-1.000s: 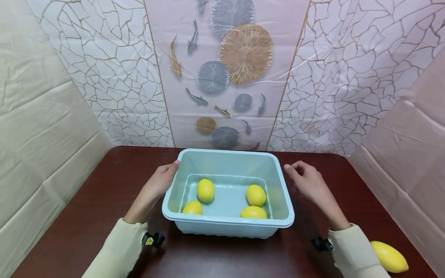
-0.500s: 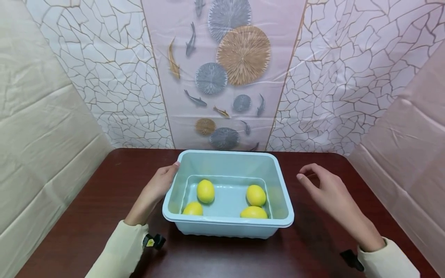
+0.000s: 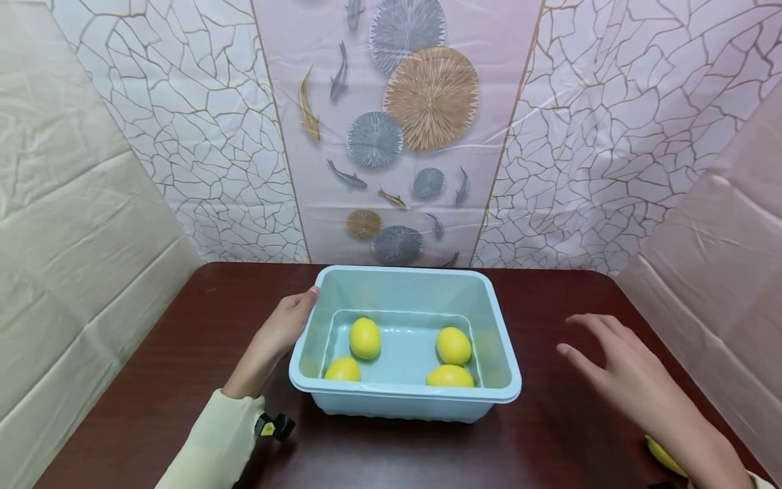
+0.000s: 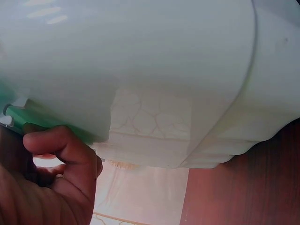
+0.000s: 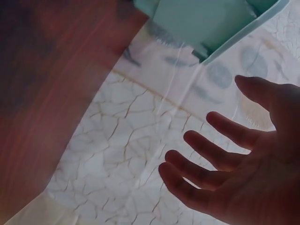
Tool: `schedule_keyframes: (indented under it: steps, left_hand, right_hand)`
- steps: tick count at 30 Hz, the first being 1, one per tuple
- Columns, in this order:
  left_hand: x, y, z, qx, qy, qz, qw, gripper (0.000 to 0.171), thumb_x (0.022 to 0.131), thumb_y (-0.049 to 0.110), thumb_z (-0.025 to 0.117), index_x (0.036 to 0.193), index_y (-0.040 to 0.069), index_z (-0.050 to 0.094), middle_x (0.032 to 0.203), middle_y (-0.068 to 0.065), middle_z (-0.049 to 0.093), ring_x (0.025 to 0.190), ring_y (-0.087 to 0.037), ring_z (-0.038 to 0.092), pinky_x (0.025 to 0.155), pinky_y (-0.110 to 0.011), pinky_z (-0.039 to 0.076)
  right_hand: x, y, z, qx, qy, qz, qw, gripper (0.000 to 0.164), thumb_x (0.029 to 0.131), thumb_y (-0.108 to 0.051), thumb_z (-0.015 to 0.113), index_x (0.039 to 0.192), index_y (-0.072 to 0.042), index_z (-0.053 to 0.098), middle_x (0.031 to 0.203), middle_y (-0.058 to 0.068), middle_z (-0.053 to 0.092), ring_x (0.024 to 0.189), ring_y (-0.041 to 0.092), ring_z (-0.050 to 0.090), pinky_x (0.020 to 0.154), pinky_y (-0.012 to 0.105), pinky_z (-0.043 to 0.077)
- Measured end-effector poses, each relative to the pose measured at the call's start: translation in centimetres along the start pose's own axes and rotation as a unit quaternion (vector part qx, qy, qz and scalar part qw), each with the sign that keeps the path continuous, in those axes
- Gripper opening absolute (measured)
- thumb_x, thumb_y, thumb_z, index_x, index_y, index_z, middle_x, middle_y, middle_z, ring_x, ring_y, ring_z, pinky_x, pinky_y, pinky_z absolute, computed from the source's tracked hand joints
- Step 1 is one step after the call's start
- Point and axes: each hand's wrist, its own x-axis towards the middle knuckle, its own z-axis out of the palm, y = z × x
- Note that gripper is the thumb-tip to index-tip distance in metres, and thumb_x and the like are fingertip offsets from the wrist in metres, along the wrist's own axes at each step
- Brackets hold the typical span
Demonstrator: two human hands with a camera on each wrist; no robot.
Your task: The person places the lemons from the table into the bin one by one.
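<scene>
A light blue plastic basin stands on the table with several yellow lemons lying inside, some at the left and some at the right. My left hand holds the basin's left rim, thumb over the edge. In the left wrist view, the curled fingers of that hand hook beneath the rim beside a green strip. My right hand hangs over the table right of the basin, holding nothing. Its fingers are spread and slightly bent in the right wrist view. Another lemon shows partly behind the right forearm.
The dark red-brown table has its back edge just behind the basin. A patterned curtain hangs behind it, and plain pale fabric walls close in both sides.
My right hand has drawn away from the basin's right side, moving right and toward me, its fingers opening out. The left hand keeps its hold on the rim, and the basin stays put.
</scene>
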Motion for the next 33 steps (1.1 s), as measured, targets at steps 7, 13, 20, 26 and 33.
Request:
schedule_keyframes:
  steps: [7,13,20,26,33]
  left_hand:
    - [0.0,0.0,-0.4,-0.005,0.003,-0.004,1.0000,0.064,0.114,0.045,0.038,0.147,-0.008,0.052,0.116,-0.025,0.071,0.085,-0.021,0.075,0.072,-0.034,0.063]
    - [0.3,0.2,-0.4,-0.006,0.002,-0.006,1.0000,0.065,0.114,0.048,0.039,0.146,-0.007,0.054,0.113,-0.022,0.071,0.083,-0.019,0.074,0.071,-0.032,0.063]
    - [0.2,0.1,-0.3,-0.011,0.007,-0.014,0.9998,0.065,0.114,0.046,0.039,0.146,-0.007,0.053,0.117,-0.024,0.071,0.087,-0.020,0.074,0.072,-0.033,0.063]
    - [0.3,0.0,-0.1,-0.016,0.004,-0.013,0.9998,0.066,0.113,0.049,0.039,0.146,-0.006,0.054,0.114,-0.022,0.071,0.086,-0.020,0.074,0.072,-0.032,0.063]
    - [0.8,0.2,0.2,-0.010,0.007,-0.009,0.9999,0.066,0.113,0.048,0.039,0.148,-0.007,0.053,0.117,-0.023,0.071,0.087,-0.018,0.074,0.073,-0.031,0.062]
  right_hand:
    - [-2.5,3.0,0.0,-0.023,-0.032,0.022,0.999,0.052,0.092,-0.024,0.083,0.133,-0.002,0.060,0.131,0.032,0.055,0.113,0.054,0.052,0.085,0.069,0.042]
    - [-3.9,5.3,-0.5,-0.061,-0.078,0.058,0.993,0.060,0.093,-0.030,0.081,0.135,0.005,0.056,0.130,0.042,0.051,0.111,0.064,0.050,0.083,0.075,0.042]
    - [-5.3,6.9,-0.5,-0.067,-0.143,0.091,0.983,0.068,0.097,-0.037,0.078,0.141,0.006,0.049,0.132,0.047,0.044,0.114,0.067,0.049,0.087,0.076,0.043]
    - [-6.7,8.3,-0.2,-0.082,-0.175,0.130,0.973,0.073,0.096,-0.039,0.077,0.139,0.010,0.045,0.126,0.048,0.042,0.103,0.068,0.052,0.082,0.074,0.044]
    - [-7.9,10.3,-0.3,-0.105,-0.238,0.190,0.947,0.097,0.093,-0.061,0.072,0.143,0.012,0.031,0.123,0.051,0.036,0.099,0.071,0.050,0.076,0.072,0.048]
